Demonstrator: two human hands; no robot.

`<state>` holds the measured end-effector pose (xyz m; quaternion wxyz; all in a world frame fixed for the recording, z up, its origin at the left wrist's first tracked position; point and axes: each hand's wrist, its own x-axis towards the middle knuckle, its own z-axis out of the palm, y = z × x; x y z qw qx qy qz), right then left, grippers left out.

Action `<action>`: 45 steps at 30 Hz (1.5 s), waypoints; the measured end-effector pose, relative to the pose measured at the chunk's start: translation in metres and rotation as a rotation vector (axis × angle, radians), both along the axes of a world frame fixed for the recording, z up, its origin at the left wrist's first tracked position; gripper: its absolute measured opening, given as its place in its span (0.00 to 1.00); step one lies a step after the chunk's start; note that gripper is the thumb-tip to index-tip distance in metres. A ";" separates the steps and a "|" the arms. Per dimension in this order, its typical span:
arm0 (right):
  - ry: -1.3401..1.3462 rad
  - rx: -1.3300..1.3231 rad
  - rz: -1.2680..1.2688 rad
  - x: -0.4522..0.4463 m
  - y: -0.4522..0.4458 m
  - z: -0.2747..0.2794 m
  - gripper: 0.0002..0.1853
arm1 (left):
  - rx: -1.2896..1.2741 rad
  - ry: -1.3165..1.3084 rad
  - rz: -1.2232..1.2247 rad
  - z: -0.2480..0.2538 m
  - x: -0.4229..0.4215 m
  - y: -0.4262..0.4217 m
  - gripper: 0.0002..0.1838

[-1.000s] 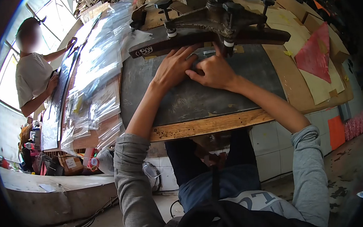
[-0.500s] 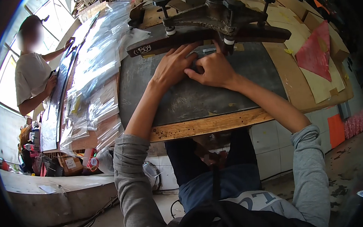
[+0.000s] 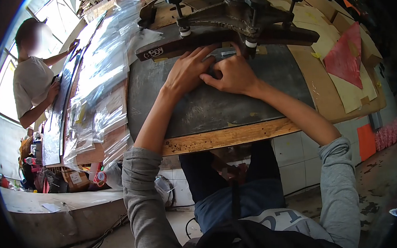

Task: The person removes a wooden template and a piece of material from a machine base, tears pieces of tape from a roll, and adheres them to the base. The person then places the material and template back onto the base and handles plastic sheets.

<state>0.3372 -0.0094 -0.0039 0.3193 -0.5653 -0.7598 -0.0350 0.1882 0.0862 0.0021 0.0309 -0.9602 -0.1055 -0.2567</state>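
My left hand (image 3: 188, 72) rests on the dark board (image 3: 197, 110), its fingers spread and reaching up to the lower edge of the black metal press bar (image 3: 184, 44). Beside it, close to its fingertips, my right hand (image 3: 235, 74) has its index finger stretched toward the bar and the other fingers curled. A small clear or silvery piece (image 3: 227, 53) lies between the hands at the bar's edge. Whether a finger touches it is hard to tell. Nothing is visibly held by my left hand.
Clear plastic sheets (image 3: 100, 80) cover the left of the table. A person (image 3: 34, 84) stands at the far left with hands on a dark panel. A red triangular sheet (image 3: 345, 58) and cardboard (image 3: 302, 67) lie at right. The wooden front edge (image 3: 231, 136) runs below my forearms.
My hands keep nearly the same pose. The view has shifted slightly, and the press bar's left end appears a little farther left and lower.
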 end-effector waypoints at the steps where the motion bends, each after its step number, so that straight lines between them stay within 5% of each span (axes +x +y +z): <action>1: 0.006 -0.009 0.001 0.000 0.001 0.000 0.28 | 0.000 -0.004 0.001 -0.001 0.000 0.000 0.13; 23: 0.159 -0.106 0.104 0.013 0.006 0.003 0.25 | 0.024 0.022 0.011 0.001 0.003 -0.002 0.16; 32: 0.042 0.094 0.114 0.008 -0.001 -0.018 0.15 | 0.614 -0.121 -0.002 0.007 0.026 -0.001 0.15; 45: -0.002 0.076 0.169 0.005 -0.019 -0.008 0.10 | 0.636 -0.255 -0.032 0.002 0.050 0.011 0.06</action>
